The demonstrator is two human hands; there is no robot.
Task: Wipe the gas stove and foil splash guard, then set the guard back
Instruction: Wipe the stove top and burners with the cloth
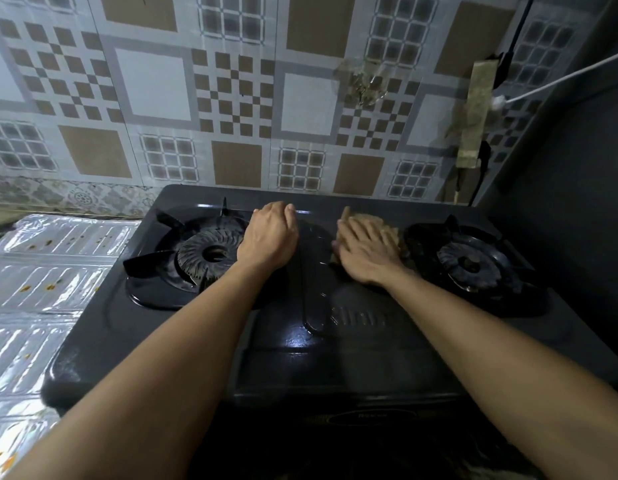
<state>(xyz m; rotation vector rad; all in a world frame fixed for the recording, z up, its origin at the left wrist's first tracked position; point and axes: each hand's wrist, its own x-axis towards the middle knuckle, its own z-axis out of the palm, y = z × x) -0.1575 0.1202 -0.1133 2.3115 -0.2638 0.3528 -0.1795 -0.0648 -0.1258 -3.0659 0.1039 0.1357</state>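
Hands both on top of the black two-burner gas stove (335, 358), between the burners. Right hand (364, 249) lies palm-down w/ fingers (358, 230) spread flat, pressing a tan-brown crumpled cloth (392, 230) onto the stove's centre-right surface; cloth edge shows past the fingertips & at the right side of the hand, just beside the right black ring burner (470, 263). Left hand (271, 237) rests knuckles-up near the stove's back edge, fingers curled under & close together; can't tell if it holds anything. It sits just right of the left black ring burner (212, 254) w/ its pointed pan supports. Raised dark oval ridge (314, 271) runs front-to-back between the two hands. Silver crinkled foil splash guard (41, 271) w/ orange spots lies flat on the counter left of the stove, touching or nearly touching its left edge. Patterned brown-grey-white tiled wall (231, 81) stands behind.
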